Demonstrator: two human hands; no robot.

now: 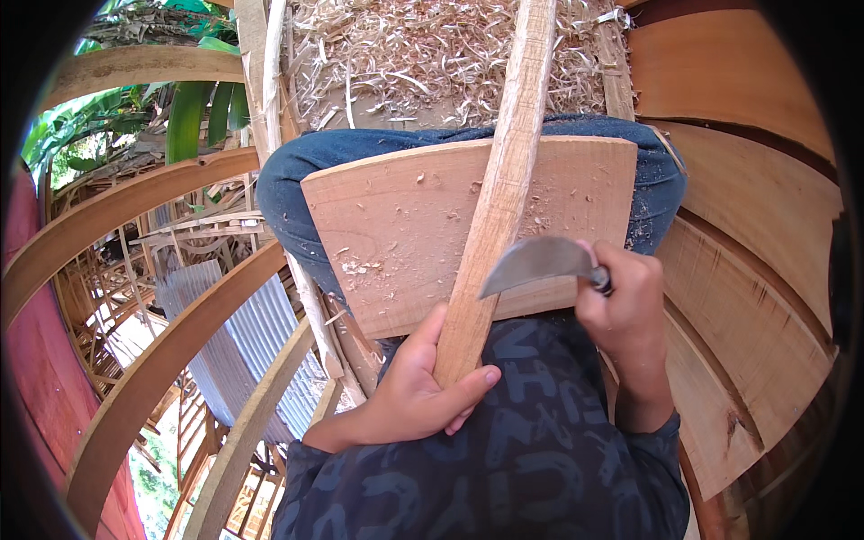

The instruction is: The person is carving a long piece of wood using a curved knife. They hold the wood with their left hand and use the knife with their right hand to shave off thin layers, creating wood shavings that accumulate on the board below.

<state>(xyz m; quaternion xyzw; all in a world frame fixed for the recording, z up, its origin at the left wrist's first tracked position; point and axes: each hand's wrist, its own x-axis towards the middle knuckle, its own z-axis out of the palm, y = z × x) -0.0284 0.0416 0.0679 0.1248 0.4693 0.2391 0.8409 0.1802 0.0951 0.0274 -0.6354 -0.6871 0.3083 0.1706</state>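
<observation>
1. Our left hand (pixel 416 389) is clamped on the near end of the long, squared, light-brown wooden strip (pixel 497 207), seemingly to steady it.
2. Our right hand (pixel 621 292) grips the curved grey metal knife (pixel 540 265), right of the strip.
3. Farther, the strip passes over the flat tan wooden board (pixel 387 216), likely its support.

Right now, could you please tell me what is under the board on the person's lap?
Blue jeans show past the far edge and both sides of the board; whatever else lies beneath is covered and cannot be seen.
</observation>
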